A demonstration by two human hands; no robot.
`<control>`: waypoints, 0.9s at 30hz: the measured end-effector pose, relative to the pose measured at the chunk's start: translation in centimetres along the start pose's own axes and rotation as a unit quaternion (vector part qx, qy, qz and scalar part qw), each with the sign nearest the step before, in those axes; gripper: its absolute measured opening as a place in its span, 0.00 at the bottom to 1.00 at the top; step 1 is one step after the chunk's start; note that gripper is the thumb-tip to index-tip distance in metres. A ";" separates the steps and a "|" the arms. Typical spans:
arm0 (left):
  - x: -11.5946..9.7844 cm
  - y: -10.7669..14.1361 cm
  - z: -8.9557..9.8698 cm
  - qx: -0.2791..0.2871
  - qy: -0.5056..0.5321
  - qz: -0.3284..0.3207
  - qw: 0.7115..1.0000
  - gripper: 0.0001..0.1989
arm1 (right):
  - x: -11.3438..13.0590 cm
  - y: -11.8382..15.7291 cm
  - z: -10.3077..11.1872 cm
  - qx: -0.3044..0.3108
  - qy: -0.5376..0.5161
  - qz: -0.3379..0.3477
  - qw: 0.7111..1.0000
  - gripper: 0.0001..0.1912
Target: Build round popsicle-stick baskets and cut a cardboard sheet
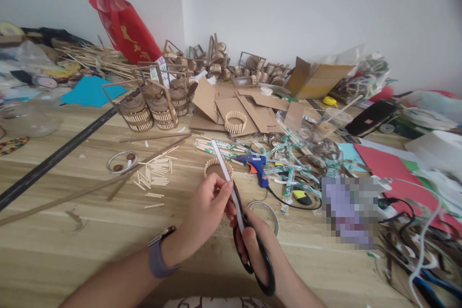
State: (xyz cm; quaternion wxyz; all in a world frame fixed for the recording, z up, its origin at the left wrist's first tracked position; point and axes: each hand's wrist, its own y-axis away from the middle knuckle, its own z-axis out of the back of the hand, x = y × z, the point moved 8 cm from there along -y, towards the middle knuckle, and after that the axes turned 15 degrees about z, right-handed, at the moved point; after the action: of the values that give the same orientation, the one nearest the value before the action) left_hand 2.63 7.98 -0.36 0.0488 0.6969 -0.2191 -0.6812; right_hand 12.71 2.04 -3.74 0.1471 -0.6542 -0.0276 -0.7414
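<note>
My left hand (212,202) pinches a narrow white paper strip (221,158) between thumb and fingers, low over the table. Black-handled scissors (267,269) sit in my right hand (262,240), fingers through the loops. Their blades point away from me and lie along the strip, partly hidden by my left fingers. Just beyond my left hand stands a small ring of upright wooden sticks (212,168), its near side covered by the hand. To the left lie loose short sticks (155,173). A blue glue gun (258,166) rests on the table to the right.
Finished stick baskets with handles (135,114) stand at the back left. Cardboard pieces (234,101) hold another stick ring (236,121). Wrapper strips (288,178), red paper (386,159) and a tape ring (265,211) lie to the right. A long dark strip (68,149) crosses the left.
</note>
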 end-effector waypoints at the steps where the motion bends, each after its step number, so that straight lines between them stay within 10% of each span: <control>1: 0.0 0.0 0.0 0.003 0.002 0.000 1.000 0.21 | 0.1 0.0 0.0 0.000 0.002 0.001 1.000 0.40; 27: 0.1 -0.1 -0.6 0.025 -0.004 0.012 1.000 0.20 | -0.7 -0.1 1.2 -0.006 0.058 0.027 0.998 0.40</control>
State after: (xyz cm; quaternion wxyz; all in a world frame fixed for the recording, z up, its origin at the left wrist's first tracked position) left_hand 3.25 7.83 -0.47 0.0385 0.6926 -0.2448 -0.6774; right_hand 13.88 2.58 -4.26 0.1638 -0.6116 0.0031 -0.7740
